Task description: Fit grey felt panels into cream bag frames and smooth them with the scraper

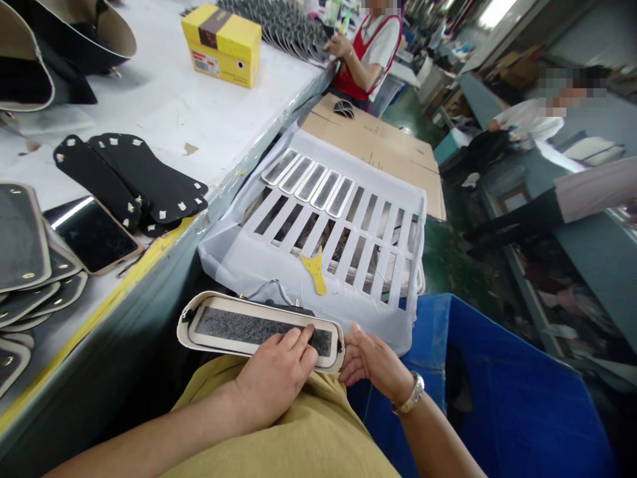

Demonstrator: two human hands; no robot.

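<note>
The left hand (279, 372) has its fingers bunched and bent over the grey strip (233, 325) of the pale board (326, 362), which lies inside the cream-edged case (183, 335); whether it also grips the near wall I cannot tell. The right hand (371, 365) has its fingers half curled against the case's right end, and a firm hold cannot be made out. The case lies beneath the left fingers and just left of the right ones, close against the lap. Since the left fingers press nearer the right end, the board could sit crooked or lift at the far left end. With no table seen under it, the case might tip if the right fingers slipped. Beyond the fingers, a careless reach could knock the yellow piece (315, 271) off the cloth-covered rack (263, 262). As for writing, the yellow box (223, 46), far beyond and left of the left fingers, carries a white-and-red label (205, 64) and a dark band, both too small to read; the cardboard (383, 136) beyond the rack bears faint, unreadable print. No brand can be made out.
</note>
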